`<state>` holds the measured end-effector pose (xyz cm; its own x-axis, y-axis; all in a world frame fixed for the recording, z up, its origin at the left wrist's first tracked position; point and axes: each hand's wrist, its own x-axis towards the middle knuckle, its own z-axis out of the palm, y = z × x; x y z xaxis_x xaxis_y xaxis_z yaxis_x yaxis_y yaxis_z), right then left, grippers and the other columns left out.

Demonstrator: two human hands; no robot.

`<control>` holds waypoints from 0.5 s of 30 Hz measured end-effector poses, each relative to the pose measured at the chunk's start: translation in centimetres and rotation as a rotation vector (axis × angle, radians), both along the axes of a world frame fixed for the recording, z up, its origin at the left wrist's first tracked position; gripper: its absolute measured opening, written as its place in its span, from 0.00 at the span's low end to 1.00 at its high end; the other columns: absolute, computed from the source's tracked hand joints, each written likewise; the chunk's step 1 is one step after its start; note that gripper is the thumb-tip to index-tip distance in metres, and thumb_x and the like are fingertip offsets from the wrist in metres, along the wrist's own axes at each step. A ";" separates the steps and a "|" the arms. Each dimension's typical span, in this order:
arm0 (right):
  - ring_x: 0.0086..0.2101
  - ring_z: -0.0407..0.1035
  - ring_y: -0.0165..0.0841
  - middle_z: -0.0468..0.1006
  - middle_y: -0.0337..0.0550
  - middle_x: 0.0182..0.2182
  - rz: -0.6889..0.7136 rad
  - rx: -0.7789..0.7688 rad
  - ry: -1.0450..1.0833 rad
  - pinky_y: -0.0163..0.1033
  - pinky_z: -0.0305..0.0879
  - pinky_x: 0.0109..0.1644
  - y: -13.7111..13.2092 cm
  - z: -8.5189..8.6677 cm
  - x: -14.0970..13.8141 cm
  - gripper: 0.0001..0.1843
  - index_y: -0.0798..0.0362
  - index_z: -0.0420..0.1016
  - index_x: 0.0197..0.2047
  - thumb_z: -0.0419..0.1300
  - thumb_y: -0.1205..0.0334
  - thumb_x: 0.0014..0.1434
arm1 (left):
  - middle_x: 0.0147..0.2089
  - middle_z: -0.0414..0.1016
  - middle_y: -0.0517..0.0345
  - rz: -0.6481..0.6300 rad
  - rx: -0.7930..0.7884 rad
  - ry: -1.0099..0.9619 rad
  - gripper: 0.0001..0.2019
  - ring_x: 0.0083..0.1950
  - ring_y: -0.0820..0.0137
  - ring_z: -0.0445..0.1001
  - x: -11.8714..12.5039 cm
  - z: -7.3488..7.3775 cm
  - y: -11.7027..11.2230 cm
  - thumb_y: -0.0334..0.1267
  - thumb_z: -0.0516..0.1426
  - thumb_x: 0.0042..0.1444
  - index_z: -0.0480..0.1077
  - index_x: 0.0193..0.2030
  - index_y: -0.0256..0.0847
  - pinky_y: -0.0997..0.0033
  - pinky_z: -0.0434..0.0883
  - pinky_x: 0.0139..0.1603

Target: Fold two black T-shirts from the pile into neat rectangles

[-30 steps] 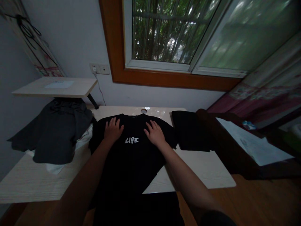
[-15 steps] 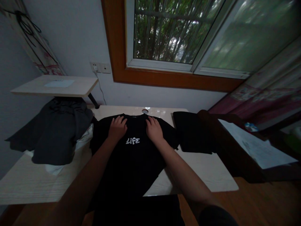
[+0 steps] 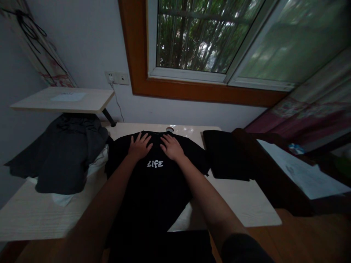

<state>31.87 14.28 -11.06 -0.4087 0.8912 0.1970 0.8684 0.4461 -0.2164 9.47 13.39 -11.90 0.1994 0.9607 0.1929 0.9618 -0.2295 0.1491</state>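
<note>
A black T-shirt point(image 3: 156, 186) with white lettering on its chest lies spread on the pale wooden desk point(image 3: 236, 201), its collar towards the wall. My left hand point(image 3: 139, 146) rests flat on the shirt just left of the collar, fingers spread. On the other side of the collar, my right hand point(image 3: 172, 147) also lies flat with its fingers apart. Neither hand grips the cloth. The shirt's lower part hangs towards my body and blends with dark clothing there, so its hem is hard to make out.
Dark grey garments point(image 3: 63, 153) are heaped at the left, beneath a raised shelf point(image 3: 63, 100). At the right lies a folded black cloth point(image 3: 226, 155), beside a dark brown piece of furniture point(image 3: 274, 175) with a paper sheet point(image 3: 301, 168). A window point(image 3: 203, 40) is behind the desk.
My right hand has slid left, closer to the collar, and its fingers have spread. My left hand has shifted slightly right, fingers wider apart. The shirt looks nearly unchanged.
</note>
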 end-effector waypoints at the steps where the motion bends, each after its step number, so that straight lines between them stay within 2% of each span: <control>1: 0.72 0.48 0.42 0.58 0.46 0.73 -0.006 -0.012 -0.012 0.54 0.43 0.75 0.1 0.0 0.4 0.29 0.49 0.62 0.72 0.48 0.48 0.73 | 0.78 0.53 0.59 -0.007 -0.008 0.007 0.28 0.79 0.51 0.46 -0.2 0.0 0.1 0.53 0.46 0.70 0.58 0.74 0.53 0.33 0.41 0.75; 7: 0.74 0.43 0.41 0.51 0.43 0.75 -0.033 -0.064 -0.066 0.56 0.40 0.76 0.4 0.0 3.1 0.32 0.48 0.57 0.74 0.44 0.44 0.74 | 0.79 0.48 0.61 -0.015 -0.058 0.031 0.30 0.79 0.47 0.43 -0.7 0.0 0.4 0.56 0.44 0.69 0.56 0.75 0.55 0.30 0.42 0.74; 10: 0.74 0.40 0.42 0.50 0.42 0.75 -0.039 -0.069 -0.073 0.55 0.39 0.76 0.4 -0.1 4.1 0.33 0.48 0.55 0.75 0.44 0.44 0.73 | 0.80 0.44 0.61 -0.001 -0.066 0.030 0.32 0.80 0.48 0.42 -1.2 0.1 0.4 0.58 0.43 0.69 0.51 0.77 0.54 0.31 0.42 0.74; 15: 0.73 0.44 0.42 0.48 0.43 0.76 -0.037 -0.041 -0.078 0.54 0.42 0.76 0.2 0.0 5.1 0.32 0.48 0.54 0.75 0.45 0.46 0.73 | 0.81 0.39 0.50 0.090 -0.023 0.023 0.35 0.80 0.52 0.43 -3.1 -0.4 0.2 0.57 0.43 0.69 0.44 0.79 0.47 0.38 0.45 0.75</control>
<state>36.97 14.52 -11.10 -0.3876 0.9127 0.1290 0.8992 0.4052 -0.1649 6.42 13.61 -12.28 0.1164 0.9791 0.1666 0.9816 -0.1389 0.1309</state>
